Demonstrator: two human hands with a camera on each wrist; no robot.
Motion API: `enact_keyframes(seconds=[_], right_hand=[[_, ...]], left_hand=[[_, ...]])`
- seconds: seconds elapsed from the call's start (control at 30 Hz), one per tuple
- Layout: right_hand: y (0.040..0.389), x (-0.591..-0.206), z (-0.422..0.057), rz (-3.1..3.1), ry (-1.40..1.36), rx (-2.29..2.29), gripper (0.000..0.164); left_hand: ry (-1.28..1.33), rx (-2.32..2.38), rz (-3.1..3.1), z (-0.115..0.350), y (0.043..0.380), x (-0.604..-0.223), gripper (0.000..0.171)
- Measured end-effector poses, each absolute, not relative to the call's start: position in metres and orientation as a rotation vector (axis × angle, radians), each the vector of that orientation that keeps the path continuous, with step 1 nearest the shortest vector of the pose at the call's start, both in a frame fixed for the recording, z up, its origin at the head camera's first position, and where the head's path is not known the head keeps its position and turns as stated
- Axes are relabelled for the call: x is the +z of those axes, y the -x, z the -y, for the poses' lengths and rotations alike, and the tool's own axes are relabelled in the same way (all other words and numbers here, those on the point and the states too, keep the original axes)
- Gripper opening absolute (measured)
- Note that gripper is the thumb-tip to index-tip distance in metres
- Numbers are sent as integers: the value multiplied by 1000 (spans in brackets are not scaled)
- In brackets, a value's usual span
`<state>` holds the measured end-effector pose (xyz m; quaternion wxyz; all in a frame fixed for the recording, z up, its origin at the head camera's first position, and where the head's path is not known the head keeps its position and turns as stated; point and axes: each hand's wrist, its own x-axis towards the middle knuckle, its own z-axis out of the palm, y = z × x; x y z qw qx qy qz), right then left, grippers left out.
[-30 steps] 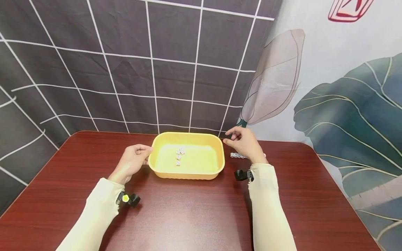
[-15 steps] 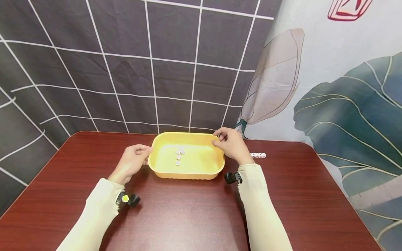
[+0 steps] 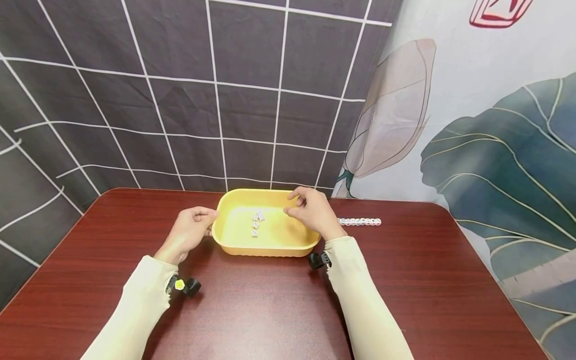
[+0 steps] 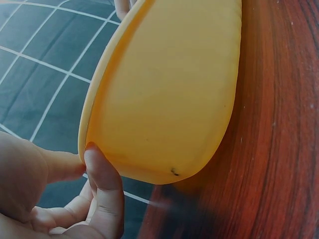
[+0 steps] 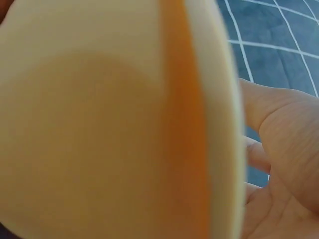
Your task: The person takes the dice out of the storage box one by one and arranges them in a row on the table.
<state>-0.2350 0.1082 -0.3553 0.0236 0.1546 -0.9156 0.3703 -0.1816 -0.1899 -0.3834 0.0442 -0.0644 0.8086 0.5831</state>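
A yellow plastic basin [image 3: 270,251] stands near the back of the table, with several white dice [image 3: 255,226] on its floor. My left hand [image 3: 191,230] pinches the basin's left rim between thumb and fingers; in the left wrist view the thumb [image 4: 103,174] presses the outer wall. My right hand [image 3: 312,212] is over the right part of the basin, its thumb and index fingertip apart. Whether a die sits between its fingers is not visible. In the right wrist view the basin wall [image 5: 89,139] hides the fingertips of the right hand [image 5: 289,144].
A row of white dice [image 3: 360,221] lies on the reddish-brown table [image 3: 252,305], right of the basin. Behind the table hangs a dark cloth with white grid lines [image 3: 252,115]. A leaf-patterned cloth [image 3: 508,165] hangs at the right.
My right hand has moved left, from above the row of dice to over the inside of the basin, uncovering more of the row. The left hand and basin stay in place.
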Motion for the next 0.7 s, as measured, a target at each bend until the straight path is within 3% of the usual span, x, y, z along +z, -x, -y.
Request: enact_keyframes(seconds=[0.7], right_hand=[[224, -375, -68, 2987, -752, 1069, 17]], left_hand=[[207, 1793, -2462, 189, 181, -384, 36]])
